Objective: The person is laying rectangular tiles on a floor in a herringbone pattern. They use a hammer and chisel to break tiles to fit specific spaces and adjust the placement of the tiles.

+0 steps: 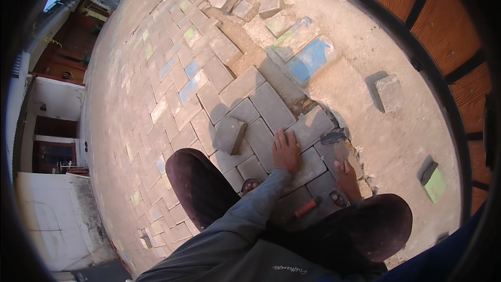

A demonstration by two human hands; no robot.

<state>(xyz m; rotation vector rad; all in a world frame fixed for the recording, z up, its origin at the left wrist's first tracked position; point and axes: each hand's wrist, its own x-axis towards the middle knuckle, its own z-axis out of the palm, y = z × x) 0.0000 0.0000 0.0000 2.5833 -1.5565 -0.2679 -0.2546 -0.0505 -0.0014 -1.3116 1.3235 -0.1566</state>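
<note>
My left hand (pixel 286 150) rests flat on a grey paving block, its fingers spread toward the block's far side. To its right, my right hand (pixel 347 177) is closed round the handle of a hammer (pixel 332 137). The dark head lies crosswise over the blocks near the broken edge of the paving; the handle looks blurred. A grey paving block (pixel 313 124) sits just beyond the hammer head. Between my feet lies a tool with a red handle (pixel 306 208), its other end lost in shadow.
A loose block (pixel 229 134) stands tilted on the paving to the left. Blue-painted blocks (pixel 310 58) lie beyond the paving's right edge. Farther right are a broken block (pixel 387 93) and a green-faced piece (pixel 433 183). A wood-panelled gate (pixel 443 26) borders the right side.
</note>
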